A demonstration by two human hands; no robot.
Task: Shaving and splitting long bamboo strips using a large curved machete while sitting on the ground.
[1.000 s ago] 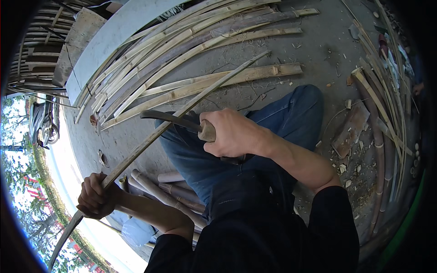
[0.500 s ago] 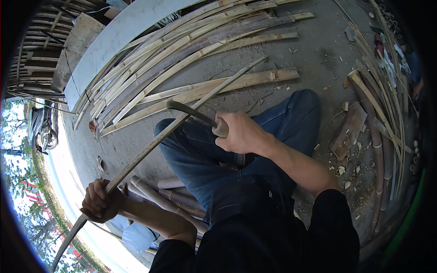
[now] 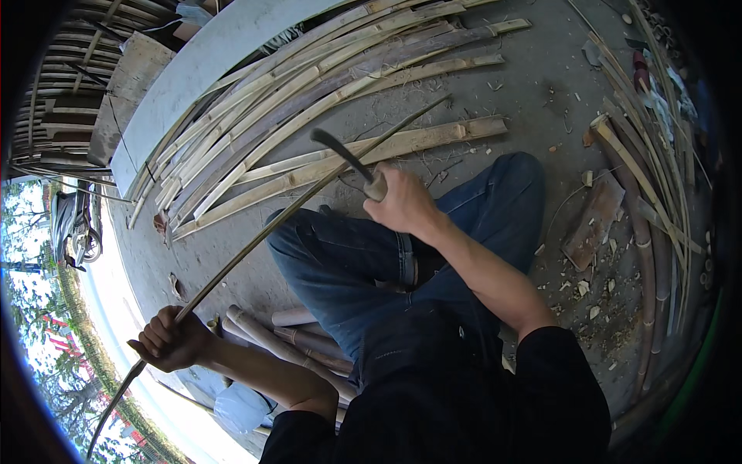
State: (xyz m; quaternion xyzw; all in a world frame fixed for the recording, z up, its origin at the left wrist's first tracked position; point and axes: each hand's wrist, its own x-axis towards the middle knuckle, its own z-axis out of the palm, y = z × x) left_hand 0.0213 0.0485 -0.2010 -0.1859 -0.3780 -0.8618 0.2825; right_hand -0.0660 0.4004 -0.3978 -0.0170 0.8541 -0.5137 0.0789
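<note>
My left hand (image 3: pixel 171 339) is wrapped round a long, thin bamboo strip (image 3: pixel 232 267) near its lower left end. The strip slants up to the right across my left knee, its far tip above the floor, and its other end sticks out below my fist. In my right hand (image 3: pixel 405 203) is the pale handle of a knife (image 3: pixel 338 148) with a dark, curved blade. That blade points up and left and lies over the strip in the picture; whether it touches the strip, I cannot tell.
Split bamboo lengths (image 3: pixel 309 73) lie ahead beside a long pale board (image 3: pixel 185 69). Round bamboo poles (image 3: pixel 263 332) rest by my left side. To my right are more poles (image 3: pixel 643 255), thin strips, a flat brown block (image 3: pixel 593 220) and scattered chips. A motorbike (image 3: pixel 77 224) stands far left.
My right hand has lifted a little, and the blade has swung up and to the right along the strip. The strip has turned and shows a narrower side; my left hand stays nearly in place.
</note>
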